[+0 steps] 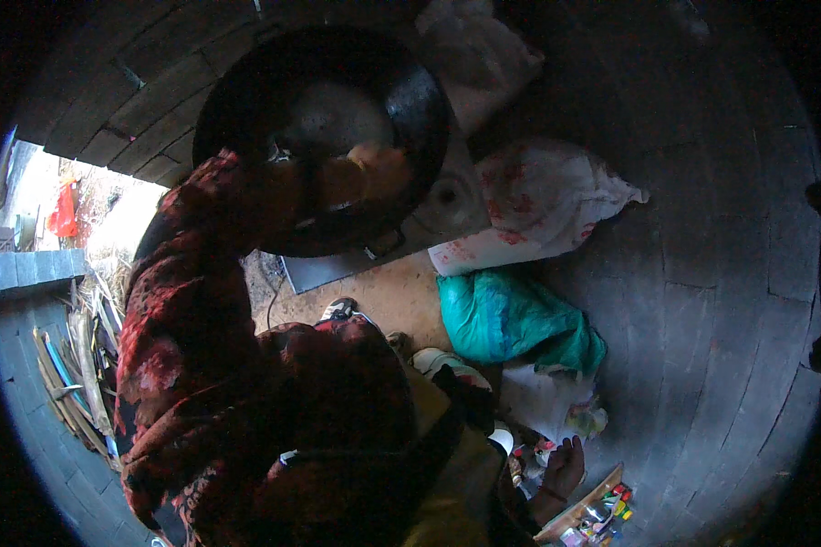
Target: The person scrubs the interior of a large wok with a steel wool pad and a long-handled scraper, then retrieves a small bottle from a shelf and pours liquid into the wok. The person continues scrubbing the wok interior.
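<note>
A large dark round pan (pixel 421 130) fills the upper middle. My left hand (pixel 380 167), at the end of a red and black patterned sleeve, is inside the pan below a pale round patch. It is too dark there to tell whether the fingers hold anything. My right hand (pixel 566 465) is at the lower right, its fingers partly spread and nothing seen in them, beside small colorful packets and a wooden-edged box of bottles (pixel 605 513). A thin band circles that wrist.
Right of the pan lie a white sack with red print (pixel 540 198) and a green woven sack (pixel 506 321). Another pale sack (pixel 482 55) is above. Split wood (pixel 85 369) is piled at the left, below a bright opening. Block walls surround the space.
</note>
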`<state>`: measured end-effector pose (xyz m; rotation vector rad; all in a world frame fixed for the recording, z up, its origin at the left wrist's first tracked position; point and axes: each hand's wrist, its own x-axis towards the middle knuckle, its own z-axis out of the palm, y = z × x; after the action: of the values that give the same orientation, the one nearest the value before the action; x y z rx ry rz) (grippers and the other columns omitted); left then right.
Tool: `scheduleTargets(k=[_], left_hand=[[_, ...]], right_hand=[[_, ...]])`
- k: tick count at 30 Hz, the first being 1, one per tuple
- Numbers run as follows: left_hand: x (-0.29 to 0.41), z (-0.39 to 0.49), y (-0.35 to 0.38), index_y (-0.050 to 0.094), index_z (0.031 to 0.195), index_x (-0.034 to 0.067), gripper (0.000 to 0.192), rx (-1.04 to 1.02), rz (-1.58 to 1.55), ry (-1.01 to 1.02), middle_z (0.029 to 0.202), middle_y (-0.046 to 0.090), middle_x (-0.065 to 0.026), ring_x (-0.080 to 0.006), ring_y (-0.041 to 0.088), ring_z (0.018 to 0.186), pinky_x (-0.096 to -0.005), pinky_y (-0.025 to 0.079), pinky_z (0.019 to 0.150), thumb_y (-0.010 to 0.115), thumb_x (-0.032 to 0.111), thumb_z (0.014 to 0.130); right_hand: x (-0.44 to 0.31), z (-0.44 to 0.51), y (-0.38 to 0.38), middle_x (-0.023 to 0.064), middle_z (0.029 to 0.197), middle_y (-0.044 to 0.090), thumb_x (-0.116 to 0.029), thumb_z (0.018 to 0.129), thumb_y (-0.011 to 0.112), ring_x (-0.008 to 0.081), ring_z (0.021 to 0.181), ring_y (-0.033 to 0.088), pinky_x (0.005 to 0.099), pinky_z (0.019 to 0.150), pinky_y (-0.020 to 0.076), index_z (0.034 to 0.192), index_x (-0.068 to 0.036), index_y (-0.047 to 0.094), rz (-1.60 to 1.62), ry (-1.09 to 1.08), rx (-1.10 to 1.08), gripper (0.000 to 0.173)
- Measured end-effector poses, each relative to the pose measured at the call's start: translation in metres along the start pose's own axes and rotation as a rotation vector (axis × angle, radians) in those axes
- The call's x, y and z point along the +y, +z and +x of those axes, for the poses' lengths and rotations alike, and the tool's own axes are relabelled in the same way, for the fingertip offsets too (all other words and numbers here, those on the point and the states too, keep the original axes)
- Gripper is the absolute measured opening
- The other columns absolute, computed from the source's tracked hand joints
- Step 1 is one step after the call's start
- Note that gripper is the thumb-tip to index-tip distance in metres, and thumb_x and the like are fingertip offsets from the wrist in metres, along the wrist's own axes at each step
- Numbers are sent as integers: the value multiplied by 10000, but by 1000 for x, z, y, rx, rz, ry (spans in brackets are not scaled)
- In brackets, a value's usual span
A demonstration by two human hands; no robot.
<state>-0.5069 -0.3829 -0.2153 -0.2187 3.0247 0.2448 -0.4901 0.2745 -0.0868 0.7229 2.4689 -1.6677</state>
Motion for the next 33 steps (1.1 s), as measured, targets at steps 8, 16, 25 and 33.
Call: scheduleTargets(k=[8,16,25,33], left_hand=[[-14,16,-2,638,1002,60,237,-21,15,13,944,644,-171,-320,646,834,-409,539,691,474,160,863],[-7,5,0,636,1004,60,240,-25,36,16,951,643,-170,-321,644,838,-410,538,693,469,164,865],[-13,17,0,632,1007,61,244,0,21,-18,959,641,-170,-322,641,843,-412,536,695,464,170,868],[-27,33,-5,629,1009,62,247,12,11,-34,967,639,-170,-323,639,848,-414,535,696,459,175,871]], right_hand=[[-18,-7,23,39,705,549,-224,860,597,64,489,414,169,430,357,983,-7,574,243,123,53,251],[-33,-7,48,3,634,549,-203,887,577,50,465,417,167,404,314,887,-45,576,209,38,-47,158],[-17,11,41,-6,631,542,-181,875,592,39,454,411,174,380,301,820,-83,558,-46,-281,-113,117],[-21,8,33,-4,659,548,-190,875,580,52,490,432,166,422,340,899,-53,594,216,55,-76,140]])
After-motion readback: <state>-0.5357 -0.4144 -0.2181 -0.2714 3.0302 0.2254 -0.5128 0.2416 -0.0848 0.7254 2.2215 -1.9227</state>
